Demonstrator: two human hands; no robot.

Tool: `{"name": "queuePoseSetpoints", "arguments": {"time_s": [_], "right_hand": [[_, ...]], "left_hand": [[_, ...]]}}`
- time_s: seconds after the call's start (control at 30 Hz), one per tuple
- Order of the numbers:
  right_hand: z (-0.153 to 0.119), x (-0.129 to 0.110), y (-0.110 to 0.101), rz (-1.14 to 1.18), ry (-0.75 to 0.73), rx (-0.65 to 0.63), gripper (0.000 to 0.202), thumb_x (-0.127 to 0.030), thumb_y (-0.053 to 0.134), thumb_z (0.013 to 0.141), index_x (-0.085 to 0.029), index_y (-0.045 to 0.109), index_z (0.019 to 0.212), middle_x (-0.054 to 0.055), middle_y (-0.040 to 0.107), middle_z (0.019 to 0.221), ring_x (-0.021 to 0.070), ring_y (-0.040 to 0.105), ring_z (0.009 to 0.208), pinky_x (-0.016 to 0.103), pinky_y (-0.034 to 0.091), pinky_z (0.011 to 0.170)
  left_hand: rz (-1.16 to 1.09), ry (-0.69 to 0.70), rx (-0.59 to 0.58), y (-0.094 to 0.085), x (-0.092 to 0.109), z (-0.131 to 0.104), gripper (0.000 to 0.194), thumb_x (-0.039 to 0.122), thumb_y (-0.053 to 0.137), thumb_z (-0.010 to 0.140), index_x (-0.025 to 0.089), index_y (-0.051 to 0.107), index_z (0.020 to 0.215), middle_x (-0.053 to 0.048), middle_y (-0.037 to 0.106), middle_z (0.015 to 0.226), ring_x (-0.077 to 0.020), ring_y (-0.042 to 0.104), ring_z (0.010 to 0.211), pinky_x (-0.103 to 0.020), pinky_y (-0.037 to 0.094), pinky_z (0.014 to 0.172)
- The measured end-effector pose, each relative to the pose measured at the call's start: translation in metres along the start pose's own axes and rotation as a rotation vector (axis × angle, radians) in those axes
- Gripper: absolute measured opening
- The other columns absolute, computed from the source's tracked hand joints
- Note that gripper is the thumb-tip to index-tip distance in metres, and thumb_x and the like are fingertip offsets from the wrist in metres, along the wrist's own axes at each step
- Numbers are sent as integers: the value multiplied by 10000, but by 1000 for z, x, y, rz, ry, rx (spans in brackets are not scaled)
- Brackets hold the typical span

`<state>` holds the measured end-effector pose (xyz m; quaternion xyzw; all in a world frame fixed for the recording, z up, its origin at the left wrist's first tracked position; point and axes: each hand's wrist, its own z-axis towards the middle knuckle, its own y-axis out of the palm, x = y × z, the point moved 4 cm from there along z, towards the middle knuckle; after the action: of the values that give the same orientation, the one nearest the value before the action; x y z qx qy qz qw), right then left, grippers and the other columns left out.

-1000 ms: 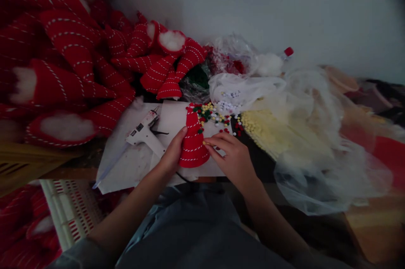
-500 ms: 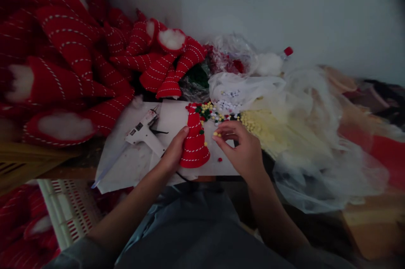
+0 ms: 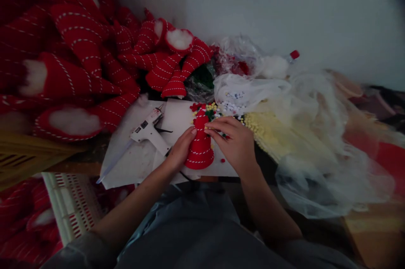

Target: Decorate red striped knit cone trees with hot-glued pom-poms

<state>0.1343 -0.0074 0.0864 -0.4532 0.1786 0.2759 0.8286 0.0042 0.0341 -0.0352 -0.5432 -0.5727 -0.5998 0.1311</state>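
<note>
The head view shows a red cone [image 3: 200,149] near the front edge of the bench [image 3: 85,168], over white paper [image 3: 177,113], its wide end towards that edge. It looks light, soft and slightly squashy, with fabric that should grip well; the broad lower side seems the best hold, taken gently so it doesn't dent. The left hand [image 3: 181,149] has its thumb against the cone's left side, gripping it, though its other fingers are largely hidden. The right hand [image 3: 237,144] has thumb and forefinger nearly closed in a pinch at the upper right side, apparently on a tiny yellow ball [image 3: 205,127]. That ball looks easy to crush or drop. A glue gun [image 3: 150,132] lies left of the cone.
</note>
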Motion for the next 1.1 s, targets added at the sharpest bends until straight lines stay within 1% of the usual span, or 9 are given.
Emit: {"name": "queuePoseSetpoints", "arguments": {"time_s": [0.27,0.37,0.43,0.5,0.6,0.67,0.83,0.93,1.1], "right_hand": [[0,3,8,15,-30,14,191,-163,720,940,-306,847,934,8,790,938,179,746,884,307,617,824],[1,4,5,27,14,21,174,-182,725,935,-312,841,937,8,790,948,186,746,886,320,619,833],[-1,6,-3,52,81,68,154,-209,741,923,-308,826,1005,11,791,953,189,745,855,330,621,823],[-6,11,-12,93,140,111,141,-215,749,912,-289,807,1016,16,788,939,186,738,826,329,619,800],[-19,17,-15,128,172,78,82,-207,739,902,-269,782,870,12,779,869,189,736,829,324,613,778],[-29,20,-12,141,179,28,110,-214,738,898,-268,771,808,10,776,828,193,740,826,326,613,771],[-42,22,-3,193,191,17,120,-198,741,896,-268,783,808,10,779,822,187,741,793,327,616,776],[-43,21,1,210,183,6,115,-181,747,888,-258,791,815,19,783,832,186,746,794,311,612,757],[-42,21,11,199,175,-25,119,-166,747,878,-258,802,828,19,791,852,186,752,802,312,616,777]], "left_hand": [[31,14,-9,-2,-1,0,400,522,652,924,208,741,1157,-72,767,1203,-271,674,1139,-358,469,1026],[13,-1,8,-1,0,-1,408,519,669,911,212,738,1170,-76,771,1206,-276,681,1140,-357,483,1012],[-16,-59,31,0,0,-3,416,529,688,891,218,732,1165,-71,787,1141,-270,710,1059,-355,516,956],[-60,-133,66,1,1,-5,410,540,700,871,219,727,1125,-56,799,1003,-249,734,900,-348,552,853],[-119,-210,121,3,3,-6,365,529,690,866,212,714,1044,-28,764,805,-217,710,707,-325,555,702],[-133,-245,128,5,5,-6,358,523,675,871,205,707,1031,-27,750,765,-216,707,675,-319,549,664],[-112,-225,142,4,4,-4,386,532,682,852,196,708,1041,-55,785,836,-259,755,808,-338,581,707],[-97,-202,143,2,3,-4,392,533,694,837,194,708,1034,-62,796,866,-277,764,883,-352,593,759],[-83,-181,135,0,1,-4,440,562,698,832,185,714,1059,-67,800,889,-281,762,934,-363,592,827]]}}
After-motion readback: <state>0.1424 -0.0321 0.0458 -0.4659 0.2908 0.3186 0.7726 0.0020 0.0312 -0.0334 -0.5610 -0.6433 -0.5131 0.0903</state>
